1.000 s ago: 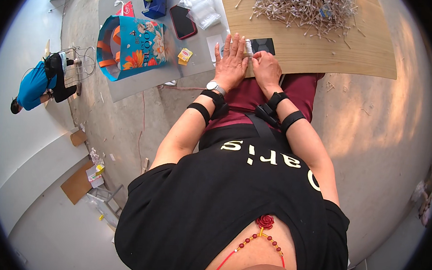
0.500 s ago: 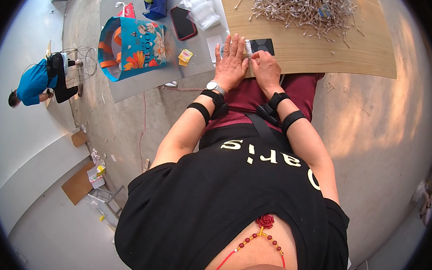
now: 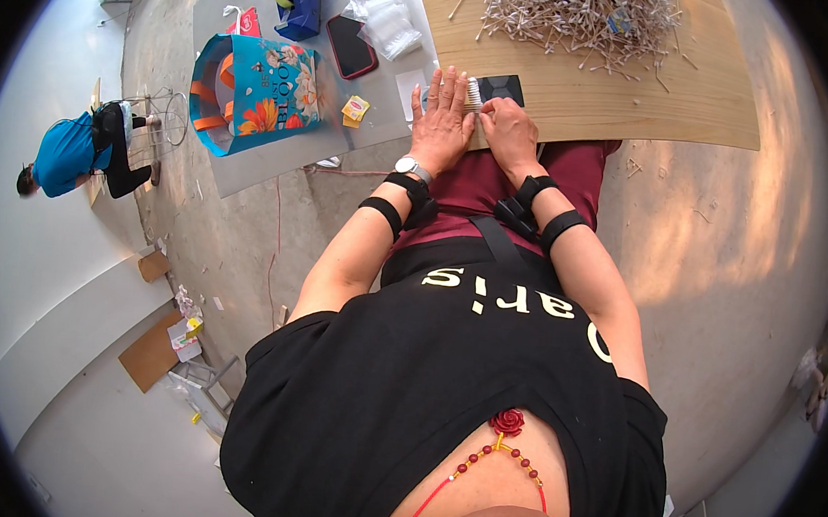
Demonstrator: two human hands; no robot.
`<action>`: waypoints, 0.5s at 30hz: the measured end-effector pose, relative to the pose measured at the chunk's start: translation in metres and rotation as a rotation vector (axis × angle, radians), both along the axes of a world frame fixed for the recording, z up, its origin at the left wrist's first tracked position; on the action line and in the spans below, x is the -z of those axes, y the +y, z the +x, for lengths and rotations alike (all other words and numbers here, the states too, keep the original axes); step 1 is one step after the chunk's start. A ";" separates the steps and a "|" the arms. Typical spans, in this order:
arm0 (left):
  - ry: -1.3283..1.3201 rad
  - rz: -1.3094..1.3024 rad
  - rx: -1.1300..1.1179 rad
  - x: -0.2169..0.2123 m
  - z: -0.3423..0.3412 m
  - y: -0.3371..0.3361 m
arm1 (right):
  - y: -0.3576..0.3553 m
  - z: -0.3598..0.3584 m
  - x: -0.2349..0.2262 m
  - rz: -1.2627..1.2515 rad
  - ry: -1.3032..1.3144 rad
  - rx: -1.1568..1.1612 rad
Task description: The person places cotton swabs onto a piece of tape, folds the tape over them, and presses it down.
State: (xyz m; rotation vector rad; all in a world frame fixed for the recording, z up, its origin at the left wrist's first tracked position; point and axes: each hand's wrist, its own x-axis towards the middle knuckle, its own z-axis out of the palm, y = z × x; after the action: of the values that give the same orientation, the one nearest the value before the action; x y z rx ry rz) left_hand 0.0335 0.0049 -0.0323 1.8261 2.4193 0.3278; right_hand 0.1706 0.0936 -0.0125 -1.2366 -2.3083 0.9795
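Note:
My left hand (image 3: 442, 120) lies flat near the table's front edge, fingers stretched out, its fingertips beside a small row of white cotton swabs (image 3: 473, 95). What is under the palm is hidden. My right hand (image 3: 511, 134) is closed, with thumb and fingertips pinched at the near end of the row; whether a swab is between them is too small to tell. A flat black case (image 3: 502, 88) lies just beyond the right fingers, touching or very near the swabs. Farther back on the wooden board (image 3: 708, 106) is a big loose heap of cotton swabs (image 3: 580, 20).
Left of my hands are a white card (image 3: 408, 89), a small yellow box (image 3: 355, 110), a dark phone (image 3: 351, 46), clear plastic bags (image 3: 387, 18), a blue tape dispenser (image 3: 300, 5) and a flowered blue bag (image 3: 277, 89). A person in blue (image 3: 65, 157) is at far left.
My hands stay almost in place. The swab row and the black case have shifted very slightly left. The person at far left has moved an arm.

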 end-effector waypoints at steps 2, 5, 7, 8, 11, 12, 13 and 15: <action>0.002 0.001 -0.001 0.000 0.000 0.000 | 0.001 0.000 0.000 0.014 0.010 -0.013; 0.004 0.001 0.002 -0.001 0.000 0.000 | 0.002 0.002 0.002 0.031 0.022 -0.025; 0.004 -0.002 0.000 -0.002 0.000 0.000 | 0.001 0.002 0.003 0.039 0.022 -0.019; 0.000 -0.002 0.002 -0.002 0.000 0.000 | 0.001 0.001 0.003 0.043 0.017 -0.009; -0.009 -0.001 0.003 -0.002 0.000 0.000 | -0.001 0.000 0.001 0.034 0.005 0.014; -0.010 0.000 0.003 -0.002 0.000 0.000 | -0.001 0.000 0.000 0.028 0.000 0.020; -0.012 0.001 0.003 -0.001 0.000 0.000 | -0.001 0.000 0.000 0.028 -0.001 0.019; -0.009 0.001 0.004 -0.001 0.000 0.000 | -0.001 -0.001 0.000 0.026 -0.004 0.018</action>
State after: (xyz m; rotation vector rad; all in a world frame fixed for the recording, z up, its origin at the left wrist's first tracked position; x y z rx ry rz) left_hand 0.0331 0.0046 -0.0311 1.8256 2.4098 0.3364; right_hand 0.1701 0.0922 -0.0122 -1.2480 -2.3009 0.9394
